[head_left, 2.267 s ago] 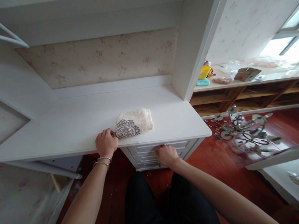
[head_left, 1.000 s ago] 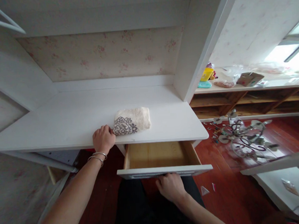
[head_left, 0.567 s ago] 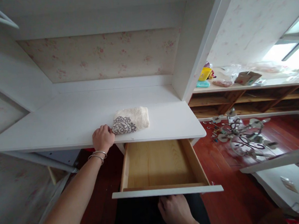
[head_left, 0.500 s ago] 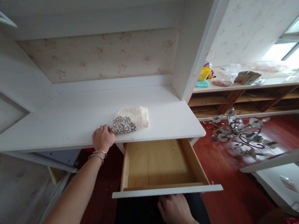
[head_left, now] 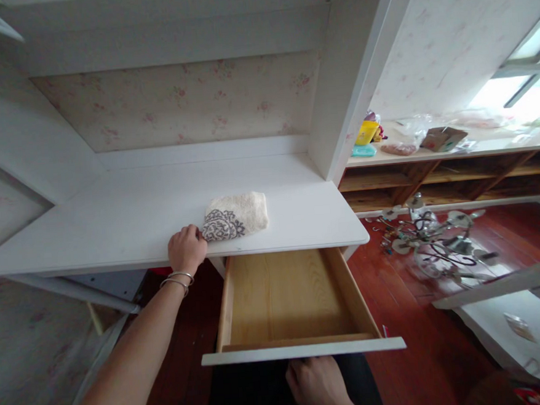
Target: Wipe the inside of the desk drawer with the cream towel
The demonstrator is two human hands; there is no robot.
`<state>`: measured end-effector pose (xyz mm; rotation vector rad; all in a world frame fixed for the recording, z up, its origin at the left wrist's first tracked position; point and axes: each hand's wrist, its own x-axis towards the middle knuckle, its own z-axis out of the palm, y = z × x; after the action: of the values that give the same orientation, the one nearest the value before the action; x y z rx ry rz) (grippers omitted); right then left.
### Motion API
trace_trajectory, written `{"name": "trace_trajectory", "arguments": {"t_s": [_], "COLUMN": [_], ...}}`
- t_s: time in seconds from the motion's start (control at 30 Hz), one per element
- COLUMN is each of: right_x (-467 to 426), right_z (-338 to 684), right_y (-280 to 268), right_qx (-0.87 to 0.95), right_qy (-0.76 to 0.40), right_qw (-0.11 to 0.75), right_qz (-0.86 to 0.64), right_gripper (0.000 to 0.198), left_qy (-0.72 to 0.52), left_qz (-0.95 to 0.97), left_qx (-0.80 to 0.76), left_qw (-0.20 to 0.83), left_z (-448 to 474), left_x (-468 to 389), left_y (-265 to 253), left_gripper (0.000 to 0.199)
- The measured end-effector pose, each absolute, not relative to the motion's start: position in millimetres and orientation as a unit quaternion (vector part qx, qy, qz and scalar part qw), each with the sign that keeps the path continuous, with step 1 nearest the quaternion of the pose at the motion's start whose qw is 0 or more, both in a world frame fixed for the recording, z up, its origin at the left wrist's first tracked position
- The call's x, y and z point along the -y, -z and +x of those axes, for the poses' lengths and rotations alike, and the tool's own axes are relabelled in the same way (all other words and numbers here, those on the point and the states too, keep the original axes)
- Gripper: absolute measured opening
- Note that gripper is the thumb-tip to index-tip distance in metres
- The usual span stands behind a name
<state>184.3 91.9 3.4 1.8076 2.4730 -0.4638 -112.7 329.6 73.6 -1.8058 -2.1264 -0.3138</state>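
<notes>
A folded cream towel (head_left: 252,211) with a dark grey ornate pattern lies on the white desktop (head_left: 122,206). My left hand (head_left: 187,248), two bangles at its wrist, rests at the desk's front edge; its fingers are closed at the towel's left corner. Below the desktop, an open wooden drawer (head_left: 285,294) juts out toward me, with bare boards inside. My right hand (head_left: 320,384) is curled against the underside of the white drawer front (head_left: 303,351), gripping it from below. Its fingertips and any handle there are hidden.
White side panels (head_left: 354,79) enclose the desk. To the right, a chandelier (head_left: 443,240) lies on the red wooden floor (head_left: 408,322). Behind it, a low wooden shelf unit (head_left: 434,172) carries a yellow container (head_left: 367,133), a cardboard box (head_left: 443,139) and plastic bags.
The drawer front sits slightly nearer to me, and my right hand is a little lower with it. My left hand and the towel have stayed in place.
</notes>
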Motion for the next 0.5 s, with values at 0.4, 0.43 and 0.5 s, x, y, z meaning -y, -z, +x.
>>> {"name": "trace_trajectory", "arguments": {"t_s": [0.4, 0.43, 0.5], "right_x": [-58.6, -56.0, -51.9], "right_z": [187.2, 187.5, 187.7], "right_y": [25.6, 28.1, 31.6], "right_qx": [-0.793, -0.793, -0.791], "right_qy": [0.159, 0.16, 0.163], "right_qw": [0.007, 0.008, 0.011], "right_qz": [0.588, 0.588, 0.589], "right_gripper": [0.023, 0.023, 0.023], "left_qy": [0.11, 0.11, 0.114], "left_qz": [-0.627, -0.626, -0.623], "left_qx": [0.754, 0.755, 0.757], "left_qw": [0.162, 0.16, 0.157], "left_z": [-111.2, -110.7, -109.7], "left_x": [-328.8, -328.4, -327.6], "left_y": [-75.1, -75.6, -76.1], "left_gripper": [0.024, 0.024, 0.024]}}
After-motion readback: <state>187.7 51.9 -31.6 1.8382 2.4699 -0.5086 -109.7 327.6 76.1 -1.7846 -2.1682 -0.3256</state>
